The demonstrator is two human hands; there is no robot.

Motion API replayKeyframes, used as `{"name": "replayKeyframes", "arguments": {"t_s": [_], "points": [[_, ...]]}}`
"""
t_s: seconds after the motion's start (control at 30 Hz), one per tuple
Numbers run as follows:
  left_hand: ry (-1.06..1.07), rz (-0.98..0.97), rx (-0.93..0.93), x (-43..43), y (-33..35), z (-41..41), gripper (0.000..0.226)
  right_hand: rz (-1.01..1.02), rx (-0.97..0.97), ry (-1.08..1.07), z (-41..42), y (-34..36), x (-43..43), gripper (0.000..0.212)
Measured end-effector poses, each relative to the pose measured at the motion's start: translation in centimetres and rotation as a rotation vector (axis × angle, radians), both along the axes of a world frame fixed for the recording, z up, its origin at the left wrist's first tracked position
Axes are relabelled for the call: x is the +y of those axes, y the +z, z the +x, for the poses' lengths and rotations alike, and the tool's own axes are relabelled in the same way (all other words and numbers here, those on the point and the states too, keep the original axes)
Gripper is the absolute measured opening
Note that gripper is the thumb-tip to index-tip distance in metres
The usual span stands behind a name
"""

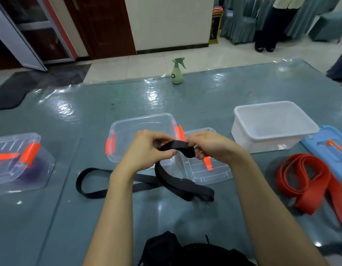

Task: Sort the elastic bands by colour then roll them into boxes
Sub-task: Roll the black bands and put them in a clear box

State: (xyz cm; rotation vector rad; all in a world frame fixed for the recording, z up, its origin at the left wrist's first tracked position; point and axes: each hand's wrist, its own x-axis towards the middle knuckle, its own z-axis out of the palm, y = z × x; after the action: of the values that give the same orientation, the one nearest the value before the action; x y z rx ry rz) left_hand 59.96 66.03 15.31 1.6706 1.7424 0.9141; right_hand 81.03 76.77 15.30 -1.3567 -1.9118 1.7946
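— What are the hands doing?
— Both are working close together above the near edge of the open clear box (141, 115). The left hand (145, 148) is pinching the black elastic band (177, 146) between thumb and fingers. The right hand (210, 144) is gripping the same band just beside it, where the strap is curling over on itself. Whether that is a fold or a roll, I cannot tell.

— And where is the rest of the band lying?
— It is hanging down from the hands and trailing across the teal table cover (70, 217). One loop is stretching out to the left, and another is running right, just beside the clear lid (214, 176) with its orange handle.

— What is sitting around it?
— To the right, an open white box (266, 145) is standing with a blue lid (327, 144) beside it, and red elastic bands (310, 181) are lying heaped in front of that lid. Far left, a closed clear box (5, 175) is holding something purple (35, 169). A green spray bottle (177, 72) is standing upright at the far edge.
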Motion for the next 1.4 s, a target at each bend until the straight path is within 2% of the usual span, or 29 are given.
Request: {"name": "replayKeyframes", "arguments": {"t_s": [0.07, 0.2, 0.27, 0.47, 0.57, 0.63, 0.7, 0.87, 0.93, 1.03, 1.13, 1.27, 1.4], "points": [[-0.020, -0.018, -0.033, -0.1, -0.1, -0.2, 0.024, -0.041, 0.082, 0.015, 0.3, 0.1, 0.3, 0.026], [-0.035, -0.045, -0.279, -0.1, -0.4, -0.5, 0.035, -0.235, 0.311, 0.012, 0.6, 0.2, 0.4, 0.031], [-0.004, -0.008, -0.283, 0.0, -0.6, -0.4, 0.033, -0.264, 0.375, 0.003, 0.3, 0.1, 0.2, 0.029], [0.106, 0.102, -0.304, 0.1, -0.9, -0.2, 0.024, 0.011, 0.357, -0.056, -0.9, -0.7, -1.1, 0.029], [0.115, 0.121, -0.292, -0.1, -0.9, -0.3, 0.024, -0.038, 0.429, -0.079, -1.4, -0.6, -1.6, 0.030], [0.118, 0.128, -0.298, -0.3, -0.7, -0.6, 0.024, -0.046, 0.477, -0.022, -1.3, -0.3, -1.9, 0.030], [0.114, 0.126, -0.309, -0.5, -0.6, -1.0, 0.024, 0.072, 0.390, 0.065, -1.0, 0.2, -2.1, 0.029], [0.079, 0.032, -0.204, -1.0, -0.2, -1.8, 0.031, 0.613, -0.143, 0.192, -1.3, 1.0, -1.4, 0.038], [0.059, 0.001, -0.113, -1.2, 0.1, -1.9, 0.029, 0.672, -0.230, 0.263, -1.6, 1.5, -1.4, 0.036], [0.022, -0.022, -0.039, -1.4, 0.4, -2.0, 0.027, 0.584, -0.148, 0.246, -1.5, 2.0, -1.7, 0.040], [0.002, -0.020, -0.036, -1.6, 0.6, -2.1, 0.026, 0.508, -0.108, 0.268, -1.6, 2.1, -1.9, 0.032], [-0.008, 0.012, -0.051, -1.9, 0.8, -2.3, 0.026, 0.511, -0.076, 0.240, -2.1, 1.5, -2.7, 0.025], [0.025, 0.050, -0.151, -2.4, 0.8, -2.5, 0.027, 0.416, 0.147, 0.109, -1.8, 1.0, -2.2, 0.023]]}}
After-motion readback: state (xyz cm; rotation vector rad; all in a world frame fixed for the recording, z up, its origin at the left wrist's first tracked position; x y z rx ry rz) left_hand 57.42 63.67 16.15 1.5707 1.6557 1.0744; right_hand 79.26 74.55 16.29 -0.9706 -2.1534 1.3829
